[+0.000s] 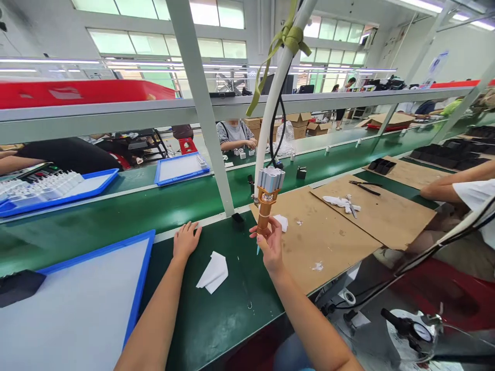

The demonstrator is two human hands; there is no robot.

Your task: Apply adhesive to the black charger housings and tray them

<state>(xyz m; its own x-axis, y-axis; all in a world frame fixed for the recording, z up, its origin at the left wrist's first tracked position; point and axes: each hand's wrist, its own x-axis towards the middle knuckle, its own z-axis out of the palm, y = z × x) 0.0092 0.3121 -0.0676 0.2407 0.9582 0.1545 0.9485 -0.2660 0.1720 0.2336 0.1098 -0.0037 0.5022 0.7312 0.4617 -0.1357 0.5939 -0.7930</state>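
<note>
My right hand (271, 245) is closed around the lower end of a copper-coloured cylinder topped by a ribbed silver block (271, 179). It holds this piece upright above the green bench top (228, 330), beside the white post. A small light-blue tip (258, 250) shows below those fingers. My left hand (186, 240) lies palm down near the far edge of the bench, fingers stretched and holding nothing. Between my forearms lies a folded white cloth (213, 272). A small black piece (237, 218) sits at the bench's far edge.
A large blue-rimmed tray (151, 257) stands at left, with a dark block (21, 287) on it. Brown cardboard (328, 252) covers the right side, bearing pliers (365, 187) and white scraps. A white post (266, 118) with cables rises ahead. A co-worker's arm (456, 178) is at right.
</note>
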